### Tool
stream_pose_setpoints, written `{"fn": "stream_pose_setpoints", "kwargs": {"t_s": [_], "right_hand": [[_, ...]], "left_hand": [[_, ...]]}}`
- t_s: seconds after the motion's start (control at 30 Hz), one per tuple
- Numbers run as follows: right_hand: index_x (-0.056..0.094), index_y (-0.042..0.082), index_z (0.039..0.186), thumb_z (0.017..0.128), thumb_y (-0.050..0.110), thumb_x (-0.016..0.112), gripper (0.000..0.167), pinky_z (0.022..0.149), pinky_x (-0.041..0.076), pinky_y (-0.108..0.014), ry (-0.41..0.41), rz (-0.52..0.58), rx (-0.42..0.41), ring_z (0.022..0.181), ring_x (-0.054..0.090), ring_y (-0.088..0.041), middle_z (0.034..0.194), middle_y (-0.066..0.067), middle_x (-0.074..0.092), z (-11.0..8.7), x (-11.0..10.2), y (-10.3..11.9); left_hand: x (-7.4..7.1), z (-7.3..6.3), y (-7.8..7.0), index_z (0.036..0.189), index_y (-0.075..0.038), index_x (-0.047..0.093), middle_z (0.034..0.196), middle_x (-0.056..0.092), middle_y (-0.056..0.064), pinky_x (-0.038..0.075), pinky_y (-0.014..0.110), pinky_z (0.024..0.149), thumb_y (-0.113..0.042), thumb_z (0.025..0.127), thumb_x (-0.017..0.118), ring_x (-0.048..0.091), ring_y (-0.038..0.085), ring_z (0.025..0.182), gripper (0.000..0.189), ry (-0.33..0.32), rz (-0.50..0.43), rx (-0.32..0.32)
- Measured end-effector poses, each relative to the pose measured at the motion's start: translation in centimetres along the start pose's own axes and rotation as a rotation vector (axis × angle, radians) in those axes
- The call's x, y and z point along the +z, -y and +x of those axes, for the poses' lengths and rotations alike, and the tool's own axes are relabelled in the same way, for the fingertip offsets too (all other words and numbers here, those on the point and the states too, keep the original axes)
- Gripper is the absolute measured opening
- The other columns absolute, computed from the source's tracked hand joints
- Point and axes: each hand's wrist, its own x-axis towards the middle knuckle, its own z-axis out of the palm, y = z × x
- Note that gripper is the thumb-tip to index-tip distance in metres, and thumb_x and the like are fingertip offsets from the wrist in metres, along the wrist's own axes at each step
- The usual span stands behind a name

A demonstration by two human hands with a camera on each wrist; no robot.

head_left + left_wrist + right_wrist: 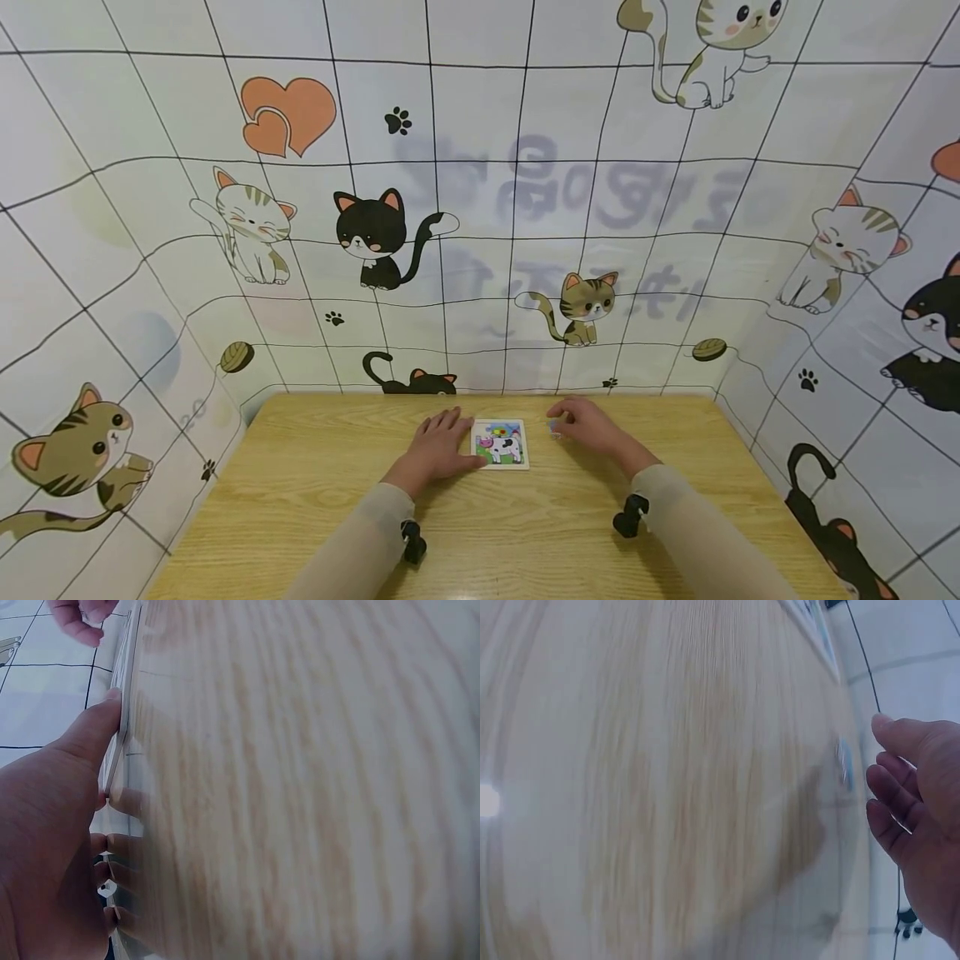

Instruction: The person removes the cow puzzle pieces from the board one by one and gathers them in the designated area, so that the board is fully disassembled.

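Observation:
A small square picture puzzle (pixel 512 426) with a white border lies on the wooden table, showing a black-and-white cow on green. My left hand (pixel 441 445) rests flat beside its left side, fingers spread and thumb at the lower left corner. In the left wrist view the thumb (pixel 105 724) meets the board's edge. To the right of the puzzle a small bluish piece (pixel 844 763) lies on the table. My right hand (pixel 587 423) hovers just over this piece, partly covering it in the head view. Its fingers (pixel 891 796) are loosely curled and hold nothing.
The wooden table (pixel 315 467) reaches back to a white cloth wall (pixel 480 108) with a black grid and printed cats. Similar cloth closes off both sides. A black wrist camera (pixel 631 516) sits on the right sleeve, another (pixel 413 542) on the left.

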Motion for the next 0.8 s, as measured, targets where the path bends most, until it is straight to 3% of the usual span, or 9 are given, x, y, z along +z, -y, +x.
{"fn": "stream_pose_setpoints", "kwargs": {"t_s": [0.3,0.57,0.8], "right_hand": [[0.076,-0.002,0.129,0.107,0.009,0.074,0.025,0.076,0.056,-0.034,0.053,-0.048,-0.098,0.089,0.062,-0.016,0.125,-0.015,0.069,2.0,2.3,3.8],[0.075,0.001,0.133,0.105,0.008,0.077,0.028,0.090,0.058,-0.044,0.133,-0.138,-0.161,0.099,0.067,-0.024,0.124,-0.014,0.065,4.0,4.1,6.6],[0.074,0.004,0.138,0.106,0.009,0.076,0.032,0.085,0.052,-0.039,0.194,-0.196,-0.166,0.089,0.056,-0.016,0.123,-0.012,0.061,5.1,5.3,7.2]], "left_hand": [[0.1,0.0,0.2,0.171,-0.018,0.044,0.180,0.029,0.017,0.020,0.067,0.132,-0.069,0.099,0.072,0.025,0.042,0.166,0.093,-0.004,0.004,-0.004],[0.1,0.2,0.5,0.171,-0.020,0.044,0.181,0.029,0.015,0.021,0.066,0.132,-0.075,0.099,0.067,0.025,0.040,0.166,0.094,0.001,0.026,-0.001],[-0.1,-0.1,0.2,0.170,-0.018,0.046,0.180,0.029,0.017,0.022,0.068,0.130,-0.073,0.099,0.069,0.026,0.042,0.166,0.093,0.000,0.008,0.022]]}}
